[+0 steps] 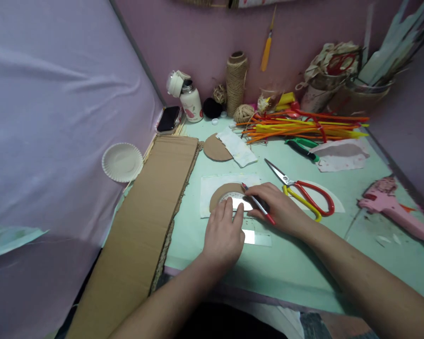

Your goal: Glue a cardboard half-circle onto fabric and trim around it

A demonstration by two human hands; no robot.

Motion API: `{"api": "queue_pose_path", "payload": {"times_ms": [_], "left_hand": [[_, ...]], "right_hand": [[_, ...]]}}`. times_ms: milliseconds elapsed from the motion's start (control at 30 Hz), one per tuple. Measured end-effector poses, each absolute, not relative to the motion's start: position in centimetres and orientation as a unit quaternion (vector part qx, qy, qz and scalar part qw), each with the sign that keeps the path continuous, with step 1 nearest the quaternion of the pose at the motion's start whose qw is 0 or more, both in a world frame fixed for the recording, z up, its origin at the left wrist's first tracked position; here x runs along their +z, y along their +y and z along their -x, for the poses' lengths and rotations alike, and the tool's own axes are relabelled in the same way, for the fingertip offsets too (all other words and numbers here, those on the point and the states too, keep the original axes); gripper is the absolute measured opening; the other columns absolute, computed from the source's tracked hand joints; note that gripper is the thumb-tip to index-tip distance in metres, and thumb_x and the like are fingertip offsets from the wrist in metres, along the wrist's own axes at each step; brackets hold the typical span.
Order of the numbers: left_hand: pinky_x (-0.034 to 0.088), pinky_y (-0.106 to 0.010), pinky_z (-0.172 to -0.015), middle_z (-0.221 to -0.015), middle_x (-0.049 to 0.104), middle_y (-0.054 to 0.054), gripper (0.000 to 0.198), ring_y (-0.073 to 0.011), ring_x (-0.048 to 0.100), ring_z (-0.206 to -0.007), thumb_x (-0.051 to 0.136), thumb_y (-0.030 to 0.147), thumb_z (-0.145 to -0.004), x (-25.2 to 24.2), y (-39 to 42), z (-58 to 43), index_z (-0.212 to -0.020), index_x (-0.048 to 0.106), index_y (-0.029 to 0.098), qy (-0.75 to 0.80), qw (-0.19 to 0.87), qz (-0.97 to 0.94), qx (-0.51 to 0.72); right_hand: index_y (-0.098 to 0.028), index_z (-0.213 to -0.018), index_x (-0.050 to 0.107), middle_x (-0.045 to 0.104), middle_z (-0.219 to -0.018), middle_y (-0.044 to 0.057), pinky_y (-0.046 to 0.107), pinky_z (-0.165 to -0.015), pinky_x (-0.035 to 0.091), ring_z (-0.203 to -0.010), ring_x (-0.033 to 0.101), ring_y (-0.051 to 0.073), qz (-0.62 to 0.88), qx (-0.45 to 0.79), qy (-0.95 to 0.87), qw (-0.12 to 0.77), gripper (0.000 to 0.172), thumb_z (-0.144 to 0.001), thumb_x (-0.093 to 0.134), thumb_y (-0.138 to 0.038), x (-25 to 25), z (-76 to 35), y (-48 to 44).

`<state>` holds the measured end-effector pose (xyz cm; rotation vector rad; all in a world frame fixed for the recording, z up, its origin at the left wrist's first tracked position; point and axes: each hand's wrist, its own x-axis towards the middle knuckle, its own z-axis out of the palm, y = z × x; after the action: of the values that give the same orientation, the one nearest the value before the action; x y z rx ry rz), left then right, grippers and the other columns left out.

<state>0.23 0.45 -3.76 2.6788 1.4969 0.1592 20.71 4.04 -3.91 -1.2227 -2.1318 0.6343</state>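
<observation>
My left hand (223, 230) lies flat, fingers stretched out, with its fingertips on a clear protractor (238, 201). The protractor rests on a rounded piece of cardboard (219, 192), which sits on a white sheet (205, 186). In my right hand (273, 207) is a red pen or pencil (265, 214), its tip near the top edge of the cardboard. A clear ruler (261, 238) lies partly beneath or beside my left hand; which one I cannot tell. Scissors (304, 193) with red and yellow handles lie right of my right hand, over a pale curved piece.
A long cardboard sheet (151, 202) covers the left side, by a paper plate (122, 162). Behind are a phone (168, 119), a bottle (191, 103), twine (236, 84), orange and yellow pipe cleaners (286, 127) and green-handled pliers (302, 147). A pink glue gun (392, 207) lies right.
</observation>
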Motion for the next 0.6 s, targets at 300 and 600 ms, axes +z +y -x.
{"api": "queue_pose_path", "payload": {"times_ms": [300,600], "left_hand": [[0.039,-0.054,-0.111,-0.142,0.051,-0.014,0.055,-0.0344,0.035,-0.14,0.053,0.011,-0.08,-4.02,0.81,0.6,-0.134,0.059,0.02,0.484,0.081,-0.859,0.147],[0.032,-0.054,-0.118,-0.144,0.053,-0.015,0.06,-0.0302,0.039,-0.141,0.052,0.016,-0.082,-4.17,0.56,0.74,-0.141,0.042,0.012,0.512,0.129,-0.833,0.166]], "right_hand": [[-0.025,-0.117,0.061,0.07,-0.114,0.01,0.046,-0.087,0.052,-0.107,0.06,0.03,0.456,0.229,-0.803,0.306,0.03,-0.088,0.067,-0.027,-4.27,-20.49,3.93],[-0.024,-0.116,0.059,0.07,-0.115,0.01,0.047,-0.087,0.052,-0.107,0.06,0.031,0.46,0.234,-0.801,0.303,0.031,-0.087,0.068,-0.025,-4.14,-20.4,3.87]]}}
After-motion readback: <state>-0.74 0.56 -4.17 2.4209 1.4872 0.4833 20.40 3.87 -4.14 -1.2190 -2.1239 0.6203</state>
